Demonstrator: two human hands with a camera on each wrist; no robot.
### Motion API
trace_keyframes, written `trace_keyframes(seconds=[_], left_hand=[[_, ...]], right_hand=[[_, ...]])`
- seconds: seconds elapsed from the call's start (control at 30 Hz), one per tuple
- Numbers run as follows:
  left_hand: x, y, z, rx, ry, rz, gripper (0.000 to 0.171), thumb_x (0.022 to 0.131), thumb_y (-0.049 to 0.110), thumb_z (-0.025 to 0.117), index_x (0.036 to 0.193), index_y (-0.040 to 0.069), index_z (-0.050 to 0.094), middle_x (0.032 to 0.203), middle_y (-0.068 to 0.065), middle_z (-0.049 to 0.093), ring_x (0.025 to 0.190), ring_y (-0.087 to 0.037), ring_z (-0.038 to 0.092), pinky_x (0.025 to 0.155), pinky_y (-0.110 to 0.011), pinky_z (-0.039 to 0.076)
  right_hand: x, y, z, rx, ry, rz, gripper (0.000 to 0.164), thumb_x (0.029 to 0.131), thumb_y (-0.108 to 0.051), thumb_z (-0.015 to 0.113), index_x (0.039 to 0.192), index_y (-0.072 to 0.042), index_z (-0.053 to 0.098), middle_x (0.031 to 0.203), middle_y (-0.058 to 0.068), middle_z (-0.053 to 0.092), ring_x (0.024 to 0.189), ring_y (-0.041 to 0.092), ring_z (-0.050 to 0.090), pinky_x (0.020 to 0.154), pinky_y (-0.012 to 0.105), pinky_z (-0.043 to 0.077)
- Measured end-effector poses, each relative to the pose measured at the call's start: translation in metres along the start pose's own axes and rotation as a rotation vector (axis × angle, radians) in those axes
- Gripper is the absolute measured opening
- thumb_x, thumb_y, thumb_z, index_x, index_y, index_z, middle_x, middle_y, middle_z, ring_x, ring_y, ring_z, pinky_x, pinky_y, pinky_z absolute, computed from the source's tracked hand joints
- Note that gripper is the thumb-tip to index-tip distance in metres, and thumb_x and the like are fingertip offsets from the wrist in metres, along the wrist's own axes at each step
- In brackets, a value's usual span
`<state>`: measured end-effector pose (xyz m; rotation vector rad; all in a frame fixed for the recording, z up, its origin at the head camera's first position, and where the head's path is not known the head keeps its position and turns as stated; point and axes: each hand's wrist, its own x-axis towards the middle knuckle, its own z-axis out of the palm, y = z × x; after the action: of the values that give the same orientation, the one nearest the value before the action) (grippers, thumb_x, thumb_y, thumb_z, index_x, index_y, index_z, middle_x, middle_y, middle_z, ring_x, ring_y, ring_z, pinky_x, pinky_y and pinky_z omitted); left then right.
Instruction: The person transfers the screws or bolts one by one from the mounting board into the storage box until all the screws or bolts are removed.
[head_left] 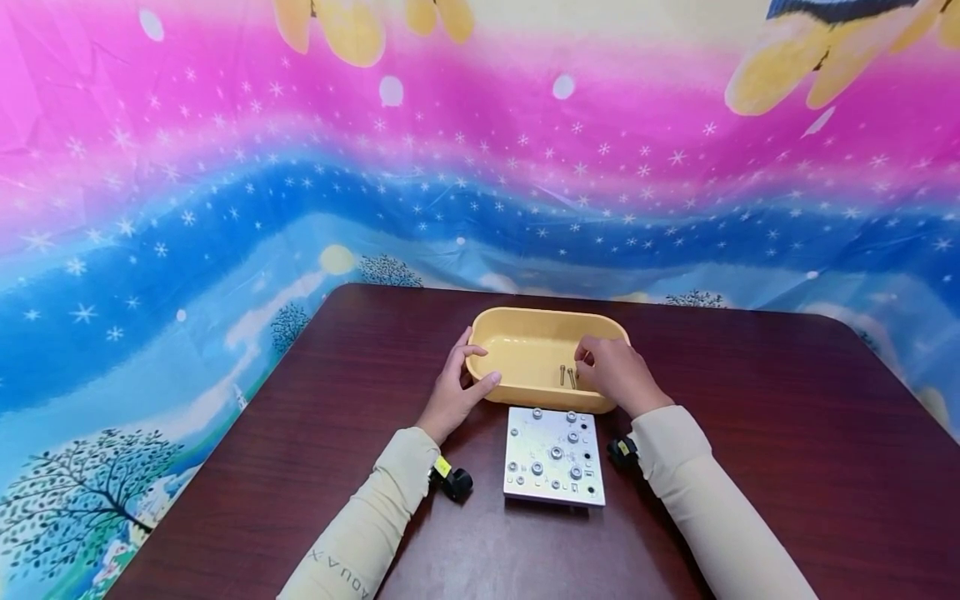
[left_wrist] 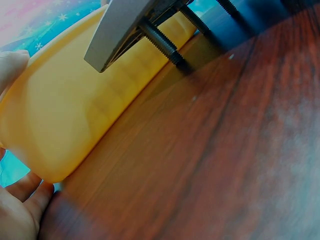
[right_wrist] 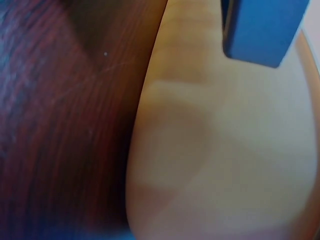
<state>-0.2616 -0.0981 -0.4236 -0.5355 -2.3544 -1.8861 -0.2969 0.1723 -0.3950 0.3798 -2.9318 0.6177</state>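
A yellow oval tub [head_left: 540,397] stands on the table with a few small screws [head_left: 562,375] lying in its right part. My left hand [head_left: 452,390] grips the tub's left end, thumb against the near side and fingers at the rim. My right hand [head_left: 621,372] reaches over the right end, its bent fingers down beside the screws; whether they pinch one is hidden. In front of the tub sits a square metal plate [head_left: 528,446] set with several socket-head screws. From its underside, threaded screw ends [left_wrist: 160,40] stick out in the left wrist view.
The dark red wooden table [head_left: 360,367] carries all of this. Behind it hangs a colourful printed cloth [head_left: 480,183]. A black wrist camera [head_left: 453,482] lies left of the plate, another [head_left: 622,451] right of it. The tub's outer wall [right_wrist: 225,145] fills much of the right wrist view.
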Motion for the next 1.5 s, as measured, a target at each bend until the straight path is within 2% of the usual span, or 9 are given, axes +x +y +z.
trace_keyframes(seconds=[0.17, 0.33, 0.73, 0.93, 1.17, 1.37, 1.5], left_hand=[[-0.001, 0.0, 0.0, 0.001, 0.001, 0.002, 0.051, 0.091, 0.023, 0.068, 0.127, -0.004, 0.046, 0.161, -0.007, 0.012, 0.141, -0.029, 0.029, 0.107, -0.046, 0.036], [-0.002, -0.001, 0.0, 0.003, 0.0, 0.008, 0.05, 0.091, 0.021, 0.068, 0.127, -0.005, 0.045, 0.161, -0.009, 0.012, 0.14, -0.03, 0.032, 0.107, -0.045, 0.036], [-0.001, 0.001, 0.0, -0.003, 0.005, 0.019, 0.048, 0.091, 0.019, 0.068, 0.126, -0.004, 0.046, 0.161, -0.011, 0.012, 0.14, -0.031, 0.031, 0.108, -0.046, 0.034], [-0.001, 0.001, 0.001, -0.005, 0.009, 0.003, 0.048, 0.09, 0.02, 0.068, 0.126, -0.003, 0.046, 0.161, -0.007, 0.013, 0.14, -0.03, 0.03, 0.107, -0.045, 0.035], [-0.002, -0.001, 0.002, 0.002, 0.007, 0.001, 0.049, 0.091, 0.021, 0.068, 0.127, -0.004, 0.046, 0.161, -0.007, 0.013, 0.14, -0.029, 0.032, 0.107, -0.046, 0.036], [-0.002, -0.001, 0.001, 0.001, 0.003, 0.013, 0.05, 0.091, 0.021, 0.068, 0.127, -0.005, 0.046, 0.161, -0.009, 0.013, 0.141, -0.029, 0.029, 0.108, -0.046, 0.035], [-0.001, -0.001, 0.001, 0.001, 0.0, 0.023, 0.05, 0.091, 0.021, 0.068, 0.127, -0.006, 0.045, 0.161, -0.011, 0.013, 0.14, -0.03, 0.031, 0.107, -0.046, 0.035]], right_hand=[[-0.001, -0.002, -0.001, 0.01, -0.029, 0.032, 0.006, 0.089, -0.014, 0.062, 0.091, -0.012, 0.066, 0.08, 0.005, 0.062, 0.066, 0.022, 0.053, 0.064, 0.036, 0.044], [-0.001, -0.002, 0.0, 0.004, -0.026, 0.026, 0.007, 0.088, -0.013, 0.06, 0.09, -0.011, 0.066, 0.08, 0.005, 0.062, 0.067, 0.022, 0.053, 0.064, 0.037, 0.045], [-0.001, -0.003, -0.002, -0.014, -0.025, 0.028, 0.009, 0.09, -0.015, 0.061, 0.092, -0.01, 0.068, 0.081, 0.006, 0.062, 0.068, 0.023, 0.052, 0.066, 0.037, 0.044], [-0.001, 0.0, -0.001, 0.005, 0.002, -0.003, 0.008, 0.09, -0.014, 0.06, 0.092, -0.01, 0.068, 0.086, 0.007, 0.065, 0.07, 0.022, 0.054, 0.068, 0.039, 0.047], [-0.001, 0.003, -0.002, 0.077, 0.073, -0.097, 0.01, 0.09, -0.01, 0.061, 0.097, -0.005, 0.067, 0.085, 0.007, 0.067, 0.074, 0.021, 0.06, 0.069, 0.039, 0.051], [-0.003, -0.003, -0.013, 0.107, 0.082, -0.143, 0.014, 0.09, -0.009, 0.062, 0.102, -0.004, 0.068, 0.086, 0.006, 0.067, 0.076, 0.019, 0.061, 0.068, 0.037, 0.052], [-0.007, -0.011, -0.022, 0.14, 0.048, -0.169, 0.014, 0.089, -0.009, 0.063, 0.102, -0.005, 0.067, 0.087, 0.004, 0.067, 0.077, 0.018, 0.061, 0.067, 0.035, 0.052]])
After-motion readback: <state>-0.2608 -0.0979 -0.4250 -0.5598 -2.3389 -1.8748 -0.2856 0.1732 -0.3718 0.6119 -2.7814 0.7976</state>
